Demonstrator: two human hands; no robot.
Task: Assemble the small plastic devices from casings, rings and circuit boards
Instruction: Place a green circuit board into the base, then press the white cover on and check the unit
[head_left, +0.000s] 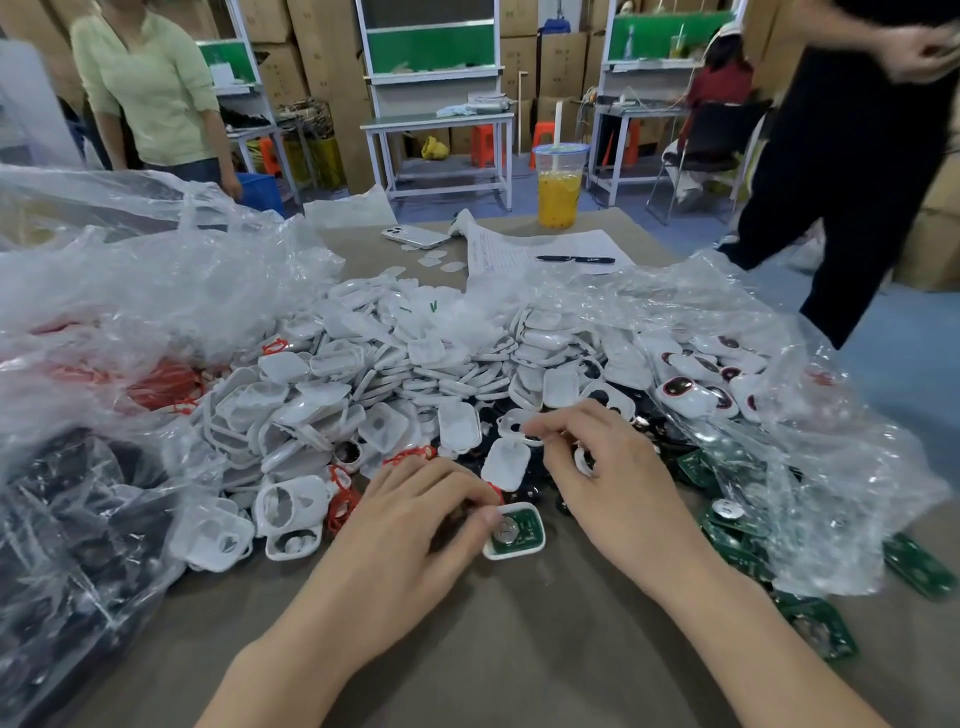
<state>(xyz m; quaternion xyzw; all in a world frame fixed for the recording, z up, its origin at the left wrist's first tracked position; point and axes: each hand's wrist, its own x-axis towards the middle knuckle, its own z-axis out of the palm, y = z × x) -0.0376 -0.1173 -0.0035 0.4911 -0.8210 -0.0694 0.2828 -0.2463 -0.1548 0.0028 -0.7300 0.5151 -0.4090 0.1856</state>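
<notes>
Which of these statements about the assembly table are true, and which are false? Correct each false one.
1. The left hand grips a white casing that holds a green circuit board. True.
2. The cup holds a blue drink. False: the drink is orange-yellow.
3. A pen lies on the paper sheet. True.
4. The right hand is empty. False: its fingers pinch a white casing piece.
5. The loose circuit boards lie on the person's left. False: they lie on the right, partly under clear plastic.
</notes>
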